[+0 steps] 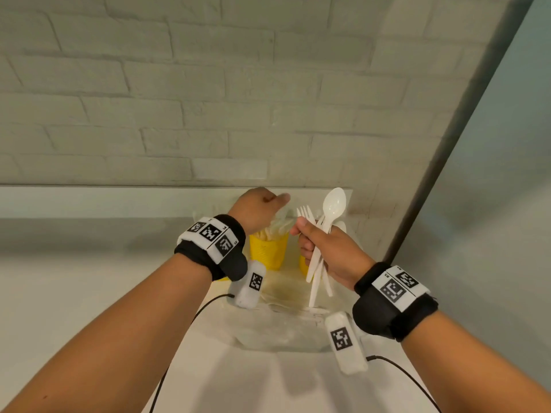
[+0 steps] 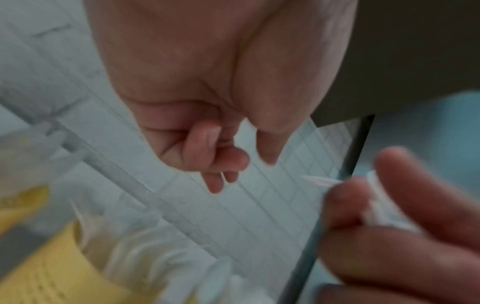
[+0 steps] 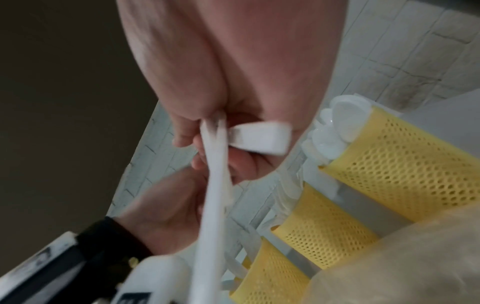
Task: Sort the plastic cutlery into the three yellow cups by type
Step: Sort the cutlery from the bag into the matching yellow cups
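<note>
My right hand (image 1: 320, 251) grips a bundle of white plastic cutlery (image 1: 320, 263) held upright: a spoon (image 1: 334, 204) and a fork (image 1: 304, 213) stick up, and the handles hang below the fist (image 3: 210, 205). My left hand (image 1: 258, 209) hovers above the middle yellow mesh cup (image 1: 269, 252), which holds white cutlery. Its fingers (image 2: 215, 181) are loosely curled, the thumb stands apart, and nothing lies between them. The right cup (image 1: 303, 265) is mostly behind my right hand. In the right wrist view three cups stand in a row (image 3: 405, 164), (image 3: 324, 232), (image 3: 270, 273).
A clear plastic bag (image 1: 277, 329) with loose white cutlery (image 1: 298, 308) lies on the white table (image 1: 238, 383) in front of the cups. A pale brick wall (image 1: 208, 114) stands close behind them, with a dark vertical edge (image 1: 432, 180) at the right.
</note>
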